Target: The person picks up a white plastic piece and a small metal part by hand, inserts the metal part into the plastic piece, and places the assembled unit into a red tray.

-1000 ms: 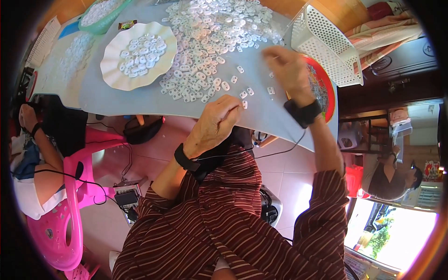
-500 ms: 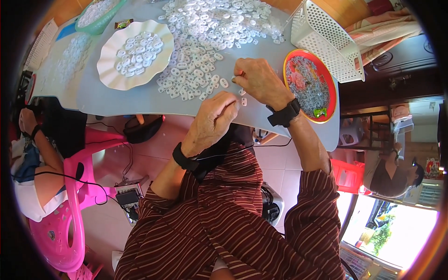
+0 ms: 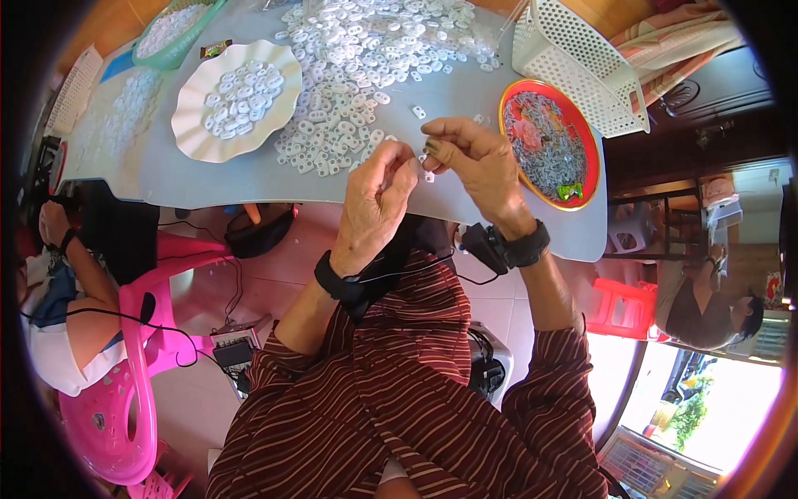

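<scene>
Strong daylight thru blown-out white opening (image 3: 736, 403), lower R, w/ orange-purple flare (image 3: 765, 445) at rim. Pale grey-blue bench (image 3: 565, 229) evenly lit; dark brown wooden cabinet (image 3: 706, 133) in shadow. Fisheye bends edges, corners blk. Small white two-holed pieces (image 3: 332, 125) a bit washed out.

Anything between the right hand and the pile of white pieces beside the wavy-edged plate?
Partly: the left hand sits close by the lower right of the pile of white pieces, likely crowding a low approach. Farther up the table, nothing visible blocks the right hand.
</scene>
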A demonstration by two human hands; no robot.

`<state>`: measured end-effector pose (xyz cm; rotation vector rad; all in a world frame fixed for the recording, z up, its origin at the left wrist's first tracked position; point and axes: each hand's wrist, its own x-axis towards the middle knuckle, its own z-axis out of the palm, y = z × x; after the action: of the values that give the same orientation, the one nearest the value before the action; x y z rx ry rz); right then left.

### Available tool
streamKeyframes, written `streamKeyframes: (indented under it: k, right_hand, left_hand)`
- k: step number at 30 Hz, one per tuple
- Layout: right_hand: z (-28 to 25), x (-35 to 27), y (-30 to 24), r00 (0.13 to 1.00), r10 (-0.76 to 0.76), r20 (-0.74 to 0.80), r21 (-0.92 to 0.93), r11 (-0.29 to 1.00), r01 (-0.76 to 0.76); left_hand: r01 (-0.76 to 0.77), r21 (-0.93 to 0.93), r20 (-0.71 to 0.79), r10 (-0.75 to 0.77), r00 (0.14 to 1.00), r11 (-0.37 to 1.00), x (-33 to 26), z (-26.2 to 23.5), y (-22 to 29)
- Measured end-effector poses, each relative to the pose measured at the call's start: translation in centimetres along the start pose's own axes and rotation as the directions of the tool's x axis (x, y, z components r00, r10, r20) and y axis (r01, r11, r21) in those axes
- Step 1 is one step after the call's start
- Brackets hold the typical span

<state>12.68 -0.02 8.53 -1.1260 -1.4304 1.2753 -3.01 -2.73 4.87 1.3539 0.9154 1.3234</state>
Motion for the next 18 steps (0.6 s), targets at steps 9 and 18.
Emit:
streamKeyframes:
  k: [9, 18]
  right_hand:
    - [0.6, -2.1, 0.8, 0.991, -0.105, -0.078, -0.145, 0.985, 0.092]
    - [0.1, -2.9, 1.6, 0.985, -0.034, -0.167, 0.096, 0.994, 0.051]
  left_hand:
    - [-0.162, 0.188, -0.002, 0.166, 0.986, 0.969, 0.7, 0.8, -0.7]
    - [-0.040, 0.044, 0.102, 0.035, 0.994, 0.998, 0.6, 1.0, 0.0]
